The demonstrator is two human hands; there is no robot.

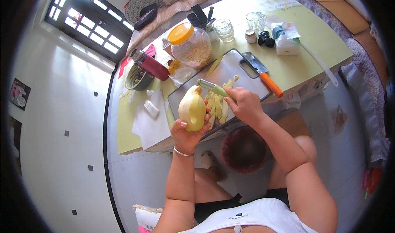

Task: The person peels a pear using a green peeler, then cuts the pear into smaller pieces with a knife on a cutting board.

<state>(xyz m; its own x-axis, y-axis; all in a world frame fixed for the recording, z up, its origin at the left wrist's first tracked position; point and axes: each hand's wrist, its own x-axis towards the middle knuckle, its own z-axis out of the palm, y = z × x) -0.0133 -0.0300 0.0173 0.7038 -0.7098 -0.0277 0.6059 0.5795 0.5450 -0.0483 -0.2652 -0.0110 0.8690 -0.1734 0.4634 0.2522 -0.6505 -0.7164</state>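
Note:
My left hand is closed round the lower part of a large, partly peeled pear, held upright above the near edge of the cutting board. Pale bare flesh shows on its left side, and yellow-green skin is left on the right. In my right hand is a peeler with a light green handle and a metal head, close to the pear's top. Strips of peel lie on the grey cutting board behind the pear. A cleaver with an orange handle rests across the board's right side.
At the left stand a bowl, a pink flask and a large jar with an orange lid. Glass mugs and a tissue pack are farther back. A dark red bin stands on the floor between my legs.

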